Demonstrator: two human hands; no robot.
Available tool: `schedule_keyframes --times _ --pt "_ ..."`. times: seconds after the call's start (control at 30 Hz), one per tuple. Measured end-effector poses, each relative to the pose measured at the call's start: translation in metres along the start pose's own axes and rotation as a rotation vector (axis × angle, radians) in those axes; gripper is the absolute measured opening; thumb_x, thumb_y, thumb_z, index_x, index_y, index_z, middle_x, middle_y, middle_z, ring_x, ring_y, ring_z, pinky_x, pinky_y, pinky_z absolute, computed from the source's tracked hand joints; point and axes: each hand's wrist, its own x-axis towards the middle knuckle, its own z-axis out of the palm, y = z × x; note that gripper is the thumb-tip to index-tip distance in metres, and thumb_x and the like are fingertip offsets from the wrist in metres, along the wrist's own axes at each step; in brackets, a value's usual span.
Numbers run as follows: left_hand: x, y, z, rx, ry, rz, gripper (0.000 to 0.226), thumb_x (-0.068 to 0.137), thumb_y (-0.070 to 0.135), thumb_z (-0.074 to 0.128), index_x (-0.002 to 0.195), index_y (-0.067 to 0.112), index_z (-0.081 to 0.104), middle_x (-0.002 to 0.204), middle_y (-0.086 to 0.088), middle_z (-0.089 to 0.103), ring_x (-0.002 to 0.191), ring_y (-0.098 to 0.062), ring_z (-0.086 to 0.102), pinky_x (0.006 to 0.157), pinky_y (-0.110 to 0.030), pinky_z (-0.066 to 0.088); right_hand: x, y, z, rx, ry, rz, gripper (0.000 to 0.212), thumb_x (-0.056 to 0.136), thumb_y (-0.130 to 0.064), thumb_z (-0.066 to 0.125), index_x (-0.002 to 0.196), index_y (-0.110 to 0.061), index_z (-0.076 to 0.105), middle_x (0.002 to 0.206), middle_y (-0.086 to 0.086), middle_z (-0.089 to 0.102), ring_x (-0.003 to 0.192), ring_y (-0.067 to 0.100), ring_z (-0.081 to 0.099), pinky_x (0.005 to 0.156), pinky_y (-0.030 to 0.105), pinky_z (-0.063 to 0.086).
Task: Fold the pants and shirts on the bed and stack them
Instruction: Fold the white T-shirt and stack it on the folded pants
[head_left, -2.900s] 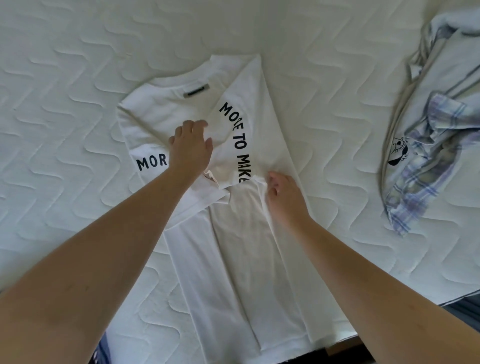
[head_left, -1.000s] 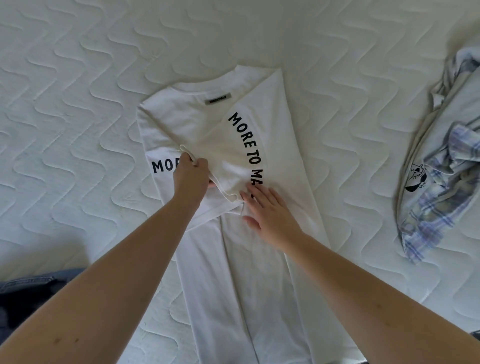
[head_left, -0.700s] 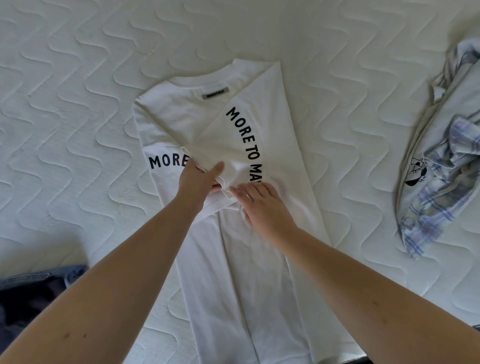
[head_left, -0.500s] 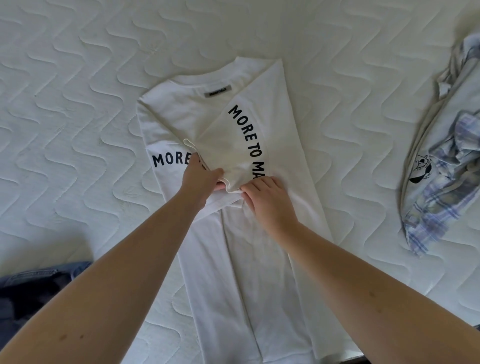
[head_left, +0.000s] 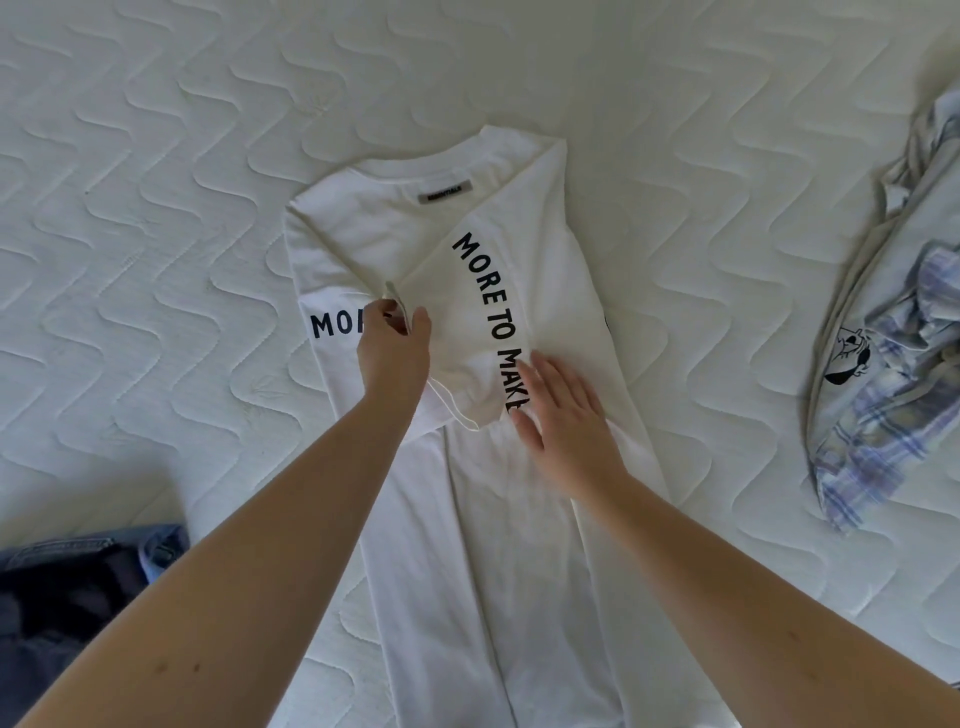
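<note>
A white T-shirt (head_left: 519, 519) with black lettering lies lengthwise on the white quilted bed (head_left: 156, 156), collar at the far end. Both its sides are folded in over the middle. My left hand (head_left: 393, 352) pinches the hem of the folded-in sleeve between thumb and fingers, a little above the shirt. My right hand (head_left: 563, 415) lies flat with straight fingers on the shirt's right half, just below the lettering.
A crumpled pile of clothes (head_left: 893, 332), blue-and-white plaid with a pale garment bearing a black cartoon print, lies at the right edge. Dark blue denim pants (head_left: 67, 582) show at the lower left, by the bed's edge.
My left hand has slid up and left along the sleeve hem, lifting it. My right hand has let go of the cloth, flattened and shifted right.
</note>
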Motion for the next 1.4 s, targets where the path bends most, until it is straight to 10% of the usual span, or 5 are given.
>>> schedule_keyframes --times 0.27,0.6,0.87,1.07,1.4 --pt "0.019 0.015 -0.011 -0.02 -0.042 -0.064 0.064 0.084 0.009 0.061 0.142 0.02 0.037 0.102 0.007 0.056 0.072 -0.004 0.053 0.056 -0.016 0.041 0.011 0.026 -0.001 -0.074 -0.098 0.185 0.061 0.103 -0.045 0.029 0.156 -0.019 0.015 0.164 0.002 0.01 0.151 0.014 0.004 0.122 0.03 0.002" --pt "0.025 0.036 -0.007 0.447 -0.061 0.422 0.042 0.093 0.016 0.056 0.134 0.017 0.05 0.138 -0.007 0.047 0.13 -0.027 0.041 0.107 -0.043 0.034 0.022 0.046 0.0 -0.139 -0.393 0.165 0.068 0.095 -0.061 0.005 0.139 -0.03 -0.037 0.154 -0.002 -0.039 0.131 0.003 -0.046 0.102 0.019 -0.035" --pt "0.058 0.088 0.061 0.592 -0.361 0.685 0.048 0.098 0.023 0.053 0.145 0.016 0.042 0.148 -0.006 0.04 0.138 -0.024 0.035 0.112 -0.036 0.028 0.014 0.045 0.011 -0.141 -0.264 0.151 0.073 0.09 -0.065 -0.009 0.148 -0.024 -0.028 0.158 -0.001 -0.031 0.144 0.01 -0.03 0.118 0.03 -0.017" --pt "0.096 0.144 0.101 0.637 -0.388 0.568 0.044 0.098 0.032 0.055 0.136 0.011 0.049 0.134 -0.013 0.051 0.121 -0.031 0.05 0.105 -0.037 0.038 0.041 0.028 -0.022 0.026 -0.038 0.164 0.067 0.101 -0.055 0.011 0.148 -0.016 0.04 0.154 0.005 0.038 0.143 0.024 0.034 0.115 0.038 0.024" --pt "0.139 0.2 0.153 0.704 -0.537 0.431 0.035 0.086 0.045 0.07 0.068 0.027 0.046 0.087 -0.005 0.053 0.082 -0.018 0.05 0.067 -0.026 0.036 0.138 0.075 -0.036 -0.15 -0.176 -0.08 0.063 0.101 -0.05 0.015 0.157 -0.022 0.011 0.164 -0.002 0.004 0.151 0.014 0.001 0.122 0.04 0.007"
